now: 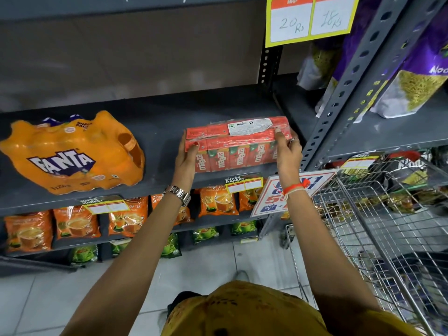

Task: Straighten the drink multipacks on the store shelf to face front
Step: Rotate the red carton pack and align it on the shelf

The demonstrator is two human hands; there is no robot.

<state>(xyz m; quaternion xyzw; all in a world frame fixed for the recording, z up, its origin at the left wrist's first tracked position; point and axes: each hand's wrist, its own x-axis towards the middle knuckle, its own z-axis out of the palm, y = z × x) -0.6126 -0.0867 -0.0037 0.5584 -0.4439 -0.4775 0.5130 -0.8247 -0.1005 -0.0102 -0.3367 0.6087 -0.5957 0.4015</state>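
Note:
A red-orange Maaza carton multipack (236,146) in clear wrap stands near the front right of the dark grey shelf (160,124), its printed side facing me. My left hand (188,157) grips its left end, thumb on top. My right hand (287,150) grips its right end, fingers over the top edge. An orange Fanta bottle multipack (72,154) lies at the left of the same shelf, logo facing front and slightly tilted, apart from both hands.
A perforated grey upright (349,93) borders the shelf on the right, with purple snack bags (417,76) beyond it. A wire shopping cart (378,221) stands at my right. Tea packets (77,223) fill the lower shelves. A yellow price sign (310,19) hangs above.

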